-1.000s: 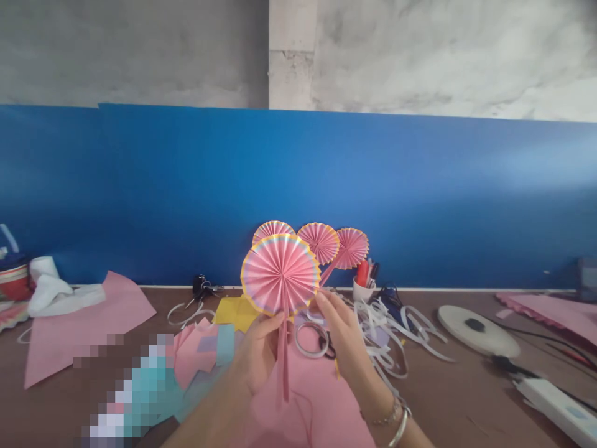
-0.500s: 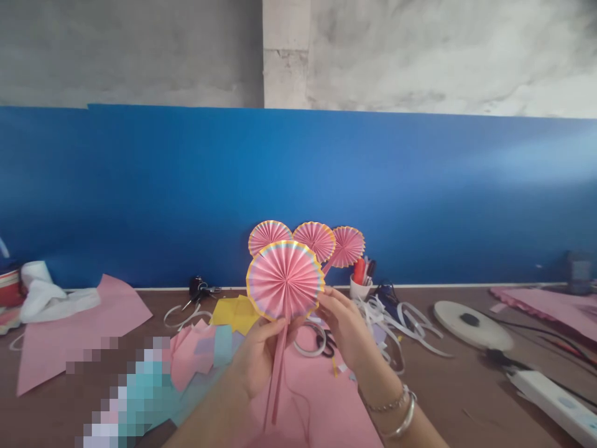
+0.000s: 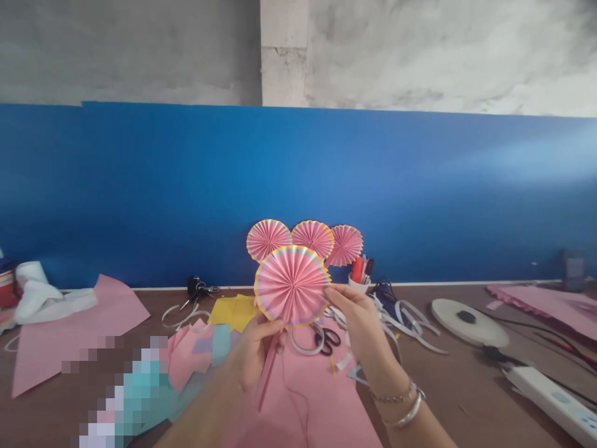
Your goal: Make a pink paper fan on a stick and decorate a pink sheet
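Clenching the thin pink stick (image 3: 267, 379) of the round pleated pink paper fan (image 3: 292, 284) in the left hand (image 3: 254, 358), pinching its right rim with the right hand (image 3: 361, 320). Hovering over the pink paper sheet (image 3: 321, 398) by the bench's (image 3: 448, 386) front edge, sitting slightly further right than before, uncovering more of the three similar fans (image 3: 312, 238) behind.

bare table (image 3: 443, 386) free at right, scissors (image 3: 327, 339), white strips (image 3: 401, 317) crowding behind the hands

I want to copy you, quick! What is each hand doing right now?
Left hand: closed, holding the fan by its stick.
Right hand: closed, pinching the fan's edge.
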Demonstrator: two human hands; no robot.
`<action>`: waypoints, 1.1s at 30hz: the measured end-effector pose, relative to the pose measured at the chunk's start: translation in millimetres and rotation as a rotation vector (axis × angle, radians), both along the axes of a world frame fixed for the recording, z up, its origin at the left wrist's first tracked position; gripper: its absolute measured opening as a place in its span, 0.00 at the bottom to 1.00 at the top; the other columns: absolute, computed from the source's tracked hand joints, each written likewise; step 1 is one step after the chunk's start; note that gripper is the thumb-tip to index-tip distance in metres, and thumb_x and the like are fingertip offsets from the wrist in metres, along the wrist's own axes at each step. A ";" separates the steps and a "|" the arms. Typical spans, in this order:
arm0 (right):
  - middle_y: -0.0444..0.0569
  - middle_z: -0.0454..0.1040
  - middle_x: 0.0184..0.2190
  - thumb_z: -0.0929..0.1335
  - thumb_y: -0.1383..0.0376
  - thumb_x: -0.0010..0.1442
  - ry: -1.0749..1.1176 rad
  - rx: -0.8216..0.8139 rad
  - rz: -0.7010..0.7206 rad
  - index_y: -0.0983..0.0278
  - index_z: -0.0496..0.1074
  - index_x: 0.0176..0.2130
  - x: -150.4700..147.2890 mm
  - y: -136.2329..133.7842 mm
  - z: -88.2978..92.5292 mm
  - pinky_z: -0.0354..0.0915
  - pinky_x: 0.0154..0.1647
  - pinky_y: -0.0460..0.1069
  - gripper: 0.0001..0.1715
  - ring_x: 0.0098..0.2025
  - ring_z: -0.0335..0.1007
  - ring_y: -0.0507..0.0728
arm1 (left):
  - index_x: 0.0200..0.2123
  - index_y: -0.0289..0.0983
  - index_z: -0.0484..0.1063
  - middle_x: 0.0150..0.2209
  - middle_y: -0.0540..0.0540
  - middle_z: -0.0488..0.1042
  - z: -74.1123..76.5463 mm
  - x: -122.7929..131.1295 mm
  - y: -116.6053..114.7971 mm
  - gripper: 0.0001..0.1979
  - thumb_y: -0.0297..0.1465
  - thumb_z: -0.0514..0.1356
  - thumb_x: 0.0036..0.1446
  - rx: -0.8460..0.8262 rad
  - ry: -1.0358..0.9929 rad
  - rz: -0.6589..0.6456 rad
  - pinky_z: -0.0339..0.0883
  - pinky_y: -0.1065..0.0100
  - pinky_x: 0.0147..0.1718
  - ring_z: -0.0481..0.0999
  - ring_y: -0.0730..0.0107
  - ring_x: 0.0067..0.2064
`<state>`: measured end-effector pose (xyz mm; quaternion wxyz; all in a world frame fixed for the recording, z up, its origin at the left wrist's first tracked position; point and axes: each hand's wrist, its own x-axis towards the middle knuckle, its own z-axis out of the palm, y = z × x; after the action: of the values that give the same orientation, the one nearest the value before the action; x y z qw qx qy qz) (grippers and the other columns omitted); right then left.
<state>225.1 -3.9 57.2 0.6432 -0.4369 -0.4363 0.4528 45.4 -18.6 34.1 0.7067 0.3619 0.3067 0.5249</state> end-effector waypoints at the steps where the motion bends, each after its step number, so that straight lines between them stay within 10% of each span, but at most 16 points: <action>1: 0.47 0.75 0.24 0.74 0.58 0.42 -0.015 -0.003 -0.015 0.65 0.77 0.28 1.5 0.0 1.1 0.62 0.35 0.50 0.14 0.29 0.67 0.55 | 0.23 0.34 0.67 0.20 0.54 0.65 0.6 -2.2 1.3 0.09 0.27 0.67 0.39 0.012 0.024 -0.025 0.52 0.74 0.18 0.63 0.79 0.20; 28: 0.50 0.76 0.38 0.67 0.53 0.54 0.070 0.063 0.250 0.61 0.74 0.41 -1.4 1.8 -0.6 0.64 0.38 0.51 0.18 0.37 0.70 0.57 | 0.23 0.33 0.68 0.21 0.51 0.67 -4.7 -5.6 5.7 0.08 0.26 0.66 0.40 -0.041 0.002 -0.046 0.48 0.73 0.18 0.64 0.78 0.21; 33: 0.47 0.75 0.31 0.71 0.58 0.49 0.065 0.061 0.154 0.63 0.73 0.31 -3.8 1.4 -3.5 0.63 0.37 0.49 0.11 0.33 0.69 0.55 | 0.21 0.33 0.67 0.21 0.52 0.65 -5.6 -3.7 4.6 0.09 0.25 0.67 0.40 -0.054 -0.032 -0.068 0.48 0.74 0.18 0.64 0.78 0.21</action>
<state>221.3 -2.5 53.6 0.6331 -0.3674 -0.4612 0.5015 41.7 -14.0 28.5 0.7384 0.3445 0.2967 0.4981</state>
